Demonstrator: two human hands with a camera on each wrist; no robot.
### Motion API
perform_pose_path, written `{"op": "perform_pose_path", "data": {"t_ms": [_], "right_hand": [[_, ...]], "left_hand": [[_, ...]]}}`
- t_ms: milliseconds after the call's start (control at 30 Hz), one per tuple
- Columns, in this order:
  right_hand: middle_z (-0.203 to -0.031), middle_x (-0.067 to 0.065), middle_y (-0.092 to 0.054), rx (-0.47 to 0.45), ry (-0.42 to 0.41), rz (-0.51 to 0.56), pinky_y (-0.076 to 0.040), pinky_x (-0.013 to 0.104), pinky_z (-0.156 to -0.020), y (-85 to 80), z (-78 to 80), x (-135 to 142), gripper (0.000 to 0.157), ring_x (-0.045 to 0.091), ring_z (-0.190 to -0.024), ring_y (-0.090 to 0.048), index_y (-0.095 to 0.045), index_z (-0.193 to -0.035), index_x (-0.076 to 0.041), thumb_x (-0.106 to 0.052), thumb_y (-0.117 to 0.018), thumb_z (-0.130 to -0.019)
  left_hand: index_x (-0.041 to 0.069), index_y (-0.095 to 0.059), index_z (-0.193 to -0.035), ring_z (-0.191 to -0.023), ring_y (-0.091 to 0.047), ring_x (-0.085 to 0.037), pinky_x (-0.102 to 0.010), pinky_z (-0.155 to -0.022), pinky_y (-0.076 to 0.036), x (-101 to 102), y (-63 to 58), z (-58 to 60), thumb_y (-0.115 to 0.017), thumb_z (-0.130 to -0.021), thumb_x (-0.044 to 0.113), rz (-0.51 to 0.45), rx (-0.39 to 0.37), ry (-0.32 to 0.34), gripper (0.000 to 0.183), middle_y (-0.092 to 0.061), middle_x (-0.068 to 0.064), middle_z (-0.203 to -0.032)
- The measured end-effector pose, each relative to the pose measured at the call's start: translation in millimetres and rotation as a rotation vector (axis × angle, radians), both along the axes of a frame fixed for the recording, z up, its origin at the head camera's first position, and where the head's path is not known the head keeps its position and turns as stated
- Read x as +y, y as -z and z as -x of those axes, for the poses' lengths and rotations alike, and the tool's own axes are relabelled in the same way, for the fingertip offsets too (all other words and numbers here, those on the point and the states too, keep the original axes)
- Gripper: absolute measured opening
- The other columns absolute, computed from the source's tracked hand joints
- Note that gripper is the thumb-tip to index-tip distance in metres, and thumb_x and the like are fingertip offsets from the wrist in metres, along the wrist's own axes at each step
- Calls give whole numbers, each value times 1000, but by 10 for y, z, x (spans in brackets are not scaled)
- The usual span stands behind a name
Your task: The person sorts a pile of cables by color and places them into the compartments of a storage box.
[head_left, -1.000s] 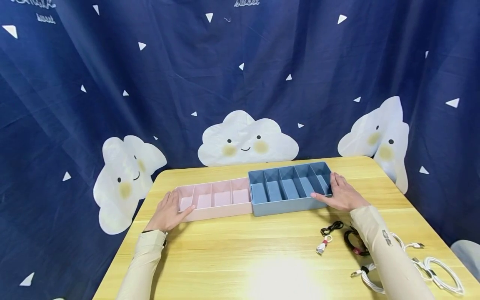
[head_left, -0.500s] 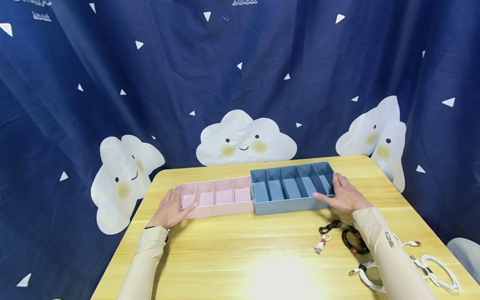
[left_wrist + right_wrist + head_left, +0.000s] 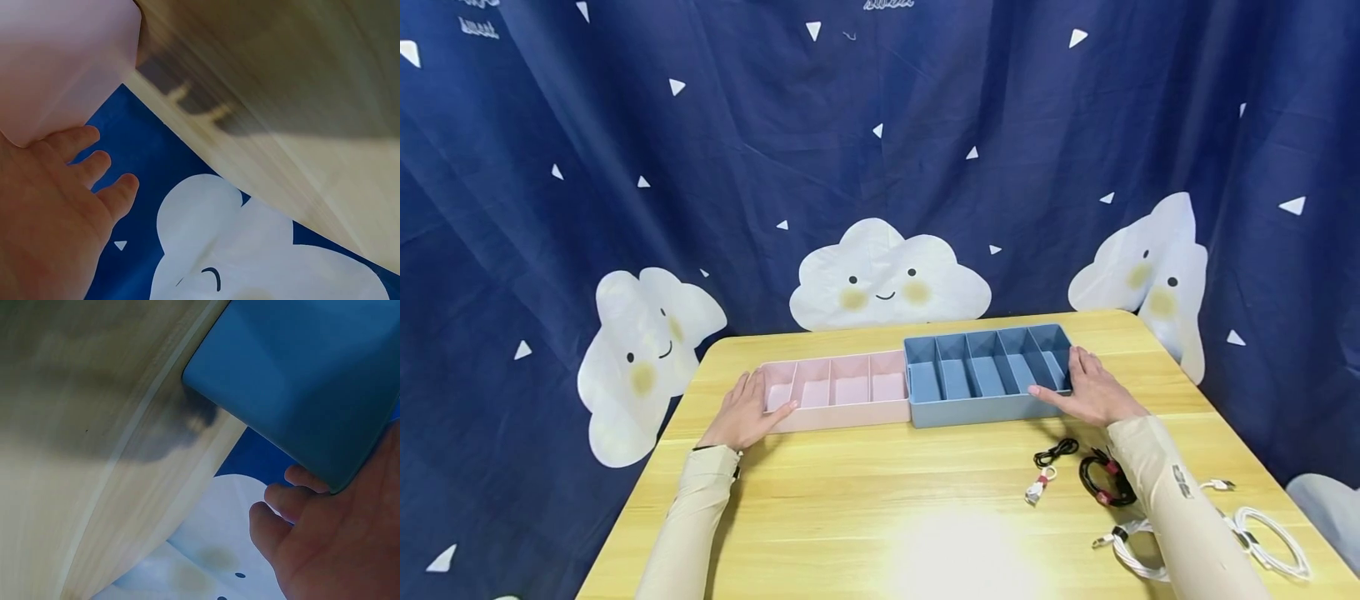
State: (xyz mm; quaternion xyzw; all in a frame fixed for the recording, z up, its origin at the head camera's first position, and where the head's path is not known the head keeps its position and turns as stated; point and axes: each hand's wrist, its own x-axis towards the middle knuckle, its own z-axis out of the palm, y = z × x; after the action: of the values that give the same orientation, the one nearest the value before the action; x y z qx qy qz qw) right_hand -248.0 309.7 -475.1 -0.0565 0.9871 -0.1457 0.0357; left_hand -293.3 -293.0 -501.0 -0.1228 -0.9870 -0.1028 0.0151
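Observation:
A pink divided storage box (image 3: 842,417) and a deeper blue divided storage box (image 3: 992,408) stand end to end on the wooden table. My left hand (image 3: 741,417) lies against the pink box's left end, thumb over its front rim. At the blue box's right end rests my right hand (image 3: 1093,392), its thumb on the front rim. In the left wrist view, the fingers (image 3: 94,165) extend past the pink box's outer wall (image 3: 62,69). The right wrist view has fingers (image 3: 290,503) beside the blue wall (image 3: 294,381). The visible compartments hold nothing.
Near the right forearm lie a small black cable (image 3: 1056,452), a short white cable (image 3: 1039,487), a coiled black cable (image 3: 1105,483) and white cables (image 3: 1270,542), partly hidden by the sleeve. A dark blue curtain (image 3: 880,108) with clouds hangs behind the table (image 3: 835,508).
Both boxes have slid slightly to the right along the table, with both hands staying at their outer ends. The head view has shifted a little. The cables keep their places on the table.

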Motion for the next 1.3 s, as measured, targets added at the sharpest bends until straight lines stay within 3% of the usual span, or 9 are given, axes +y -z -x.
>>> {"op": "perform_pose_path", "data": {"t_ms": [433, 667, 1300], "right_hand": [[-157, 41, -8, 12, 1, 4, -19, 66, -118, 9, -4, 7, 119, 58, -144, -12, -7, -149, 19, -76, -44, -88], [-157, 41, -6, 3, 1, 7, -18, 66, -118, 16, 11, 21, 120, 58, -145, -11, -5, -150, 19, -77, -42, -88], [-157, 41, -5, -10, 8, 12, -18, 67, -117, 21, -12, 32, 120, 58, -144, -10, -3, -150, 18, -77, -42, -88]], "left_hand": [[-8, -13, -154, -151, -12, -47, -65, -120, -18, -2, 29, 21, -35, -89, 79, 7, -27, -8, 111, -15, -25, -164], [-12, -18, -152, -148, -17, -51, -69, -116, -20, 10, 35, 31, -41, -91, 74, -10, 12, 10, 108, -19, -29, -161], [-9, -14, -154, -150, -13, -48, -65, -119, -18, 25, 11, 23, -39, -89, 77, -18, -17, -6, 110, -16, -25, -163]]}}
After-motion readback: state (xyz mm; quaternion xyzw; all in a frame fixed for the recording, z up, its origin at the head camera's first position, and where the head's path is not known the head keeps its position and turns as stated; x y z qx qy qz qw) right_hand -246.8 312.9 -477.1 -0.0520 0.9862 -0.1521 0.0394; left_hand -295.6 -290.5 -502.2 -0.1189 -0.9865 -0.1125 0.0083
